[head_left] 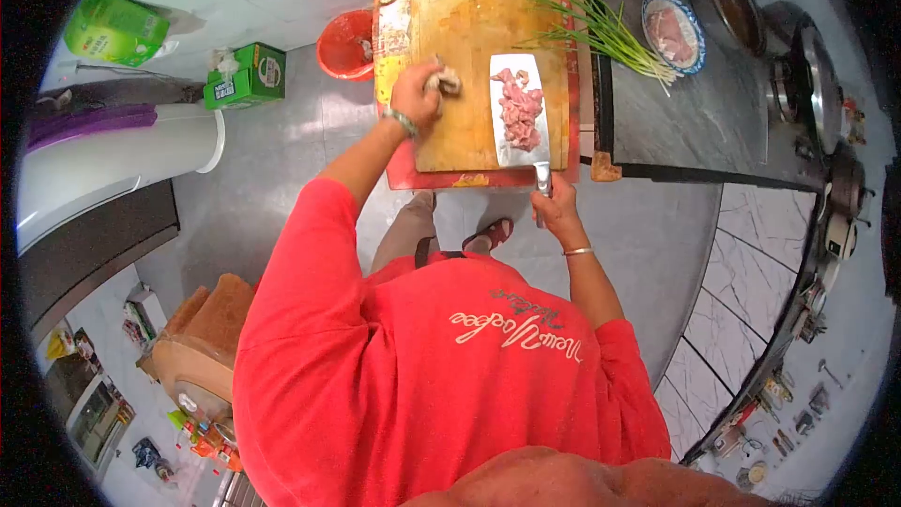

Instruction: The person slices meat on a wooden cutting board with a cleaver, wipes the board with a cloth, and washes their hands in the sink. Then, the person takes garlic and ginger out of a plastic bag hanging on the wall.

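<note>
Right hand (560, 209): clamped on cleaver (508, 157) handle, upper centre of frame. Cut meat (522, 113): heaped on the blade, over cutting board (460, 136). Left hand (419, 99): fingers closed on a pale item (447, 82) I cannot identify. Step, I judge: scooping meat; next move calls for a level blade.

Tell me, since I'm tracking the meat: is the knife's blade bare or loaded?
Loaded. Cut meat lies along the flat of the knife, with bare metal showing around it; the right hand grips the handle.

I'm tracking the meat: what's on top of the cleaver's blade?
Pink meat pieces lie on the blade; its surface directly beneath them is covered.
</note>
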{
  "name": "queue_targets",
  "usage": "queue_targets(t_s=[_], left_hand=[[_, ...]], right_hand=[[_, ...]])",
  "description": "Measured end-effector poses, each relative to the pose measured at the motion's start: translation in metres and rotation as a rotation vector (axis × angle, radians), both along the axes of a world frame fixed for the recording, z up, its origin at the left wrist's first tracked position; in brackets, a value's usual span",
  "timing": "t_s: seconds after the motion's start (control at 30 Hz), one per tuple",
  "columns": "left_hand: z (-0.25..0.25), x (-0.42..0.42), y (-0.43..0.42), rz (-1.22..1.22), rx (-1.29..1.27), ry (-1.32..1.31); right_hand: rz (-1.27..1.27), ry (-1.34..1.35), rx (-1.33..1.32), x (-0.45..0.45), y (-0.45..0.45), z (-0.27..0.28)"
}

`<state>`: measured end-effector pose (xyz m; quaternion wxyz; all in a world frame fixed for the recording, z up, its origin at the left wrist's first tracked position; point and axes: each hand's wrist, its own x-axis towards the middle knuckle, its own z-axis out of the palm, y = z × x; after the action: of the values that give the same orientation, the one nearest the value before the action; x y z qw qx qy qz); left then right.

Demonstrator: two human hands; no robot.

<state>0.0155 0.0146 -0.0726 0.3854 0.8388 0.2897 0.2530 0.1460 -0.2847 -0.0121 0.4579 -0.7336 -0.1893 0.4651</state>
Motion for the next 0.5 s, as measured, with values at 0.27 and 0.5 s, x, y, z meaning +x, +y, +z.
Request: queue_targets(t_s=[0.27,0.5], left_hand=[[-0.005,-0.01,-0.039,-0.173,0.163,0.15],[0.016,-0.04,-0.128,-0.509,0.097,0.205]], right_hand=[[0.011,-0.036,-0.028,0.012,0.011,-0.036],[0.146,-0.64,0.017,0.021,0.024,-0.043]])
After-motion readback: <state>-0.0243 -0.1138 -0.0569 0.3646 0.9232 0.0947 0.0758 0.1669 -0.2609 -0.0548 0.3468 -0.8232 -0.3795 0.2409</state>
